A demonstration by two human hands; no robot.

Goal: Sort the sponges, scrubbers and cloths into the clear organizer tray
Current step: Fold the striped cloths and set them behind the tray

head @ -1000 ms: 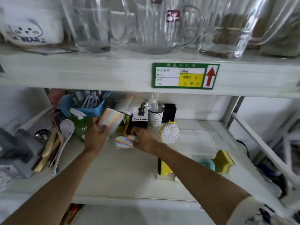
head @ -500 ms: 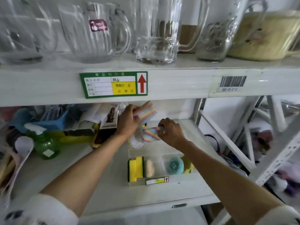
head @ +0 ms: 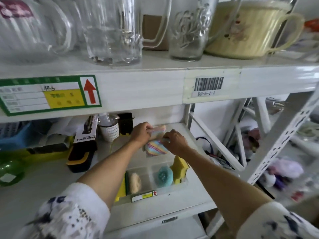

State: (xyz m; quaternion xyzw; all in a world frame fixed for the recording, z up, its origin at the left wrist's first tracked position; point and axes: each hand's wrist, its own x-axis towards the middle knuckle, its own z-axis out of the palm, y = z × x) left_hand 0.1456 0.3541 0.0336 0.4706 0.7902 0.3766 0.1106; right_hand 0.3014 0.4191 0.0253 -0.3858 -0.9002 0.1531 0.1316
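Observation:
The clear organizer tray (head: 174, 190) sits on the lower shelf with a label on its front wall. Its front compartments hold a yellow-green sponge (head: 121, 188), a beige scrubber (head: 135, 182), a teal scrubber (head: 163, 175) and a yellow sponge (head: 179, 168). Over the tray's back part, my left hand (head: 140, 131) holds one rainbow-striped sponge (head: 159, 130) and my right hand (head: 175, 140) grips another rainbow-striped sponge (head: 156, 149) just below it. Both hands are close together.
Left of the tray stand a black and yellow spray bottle box (head: 82, 147), a white cup (head: 109, 131), a black box (head: 125, 124), a blue basket (head: 15, 137) and a green bottle (head: 10, 171). Glass mugs (head: 112, 30) line the upper shelf. White rack braces (head: 224, 147) rise at the right.
Both hands carried the striped sponges from the shelf's left side rightward to above the tray's back part. The view has swung right and moved closer.

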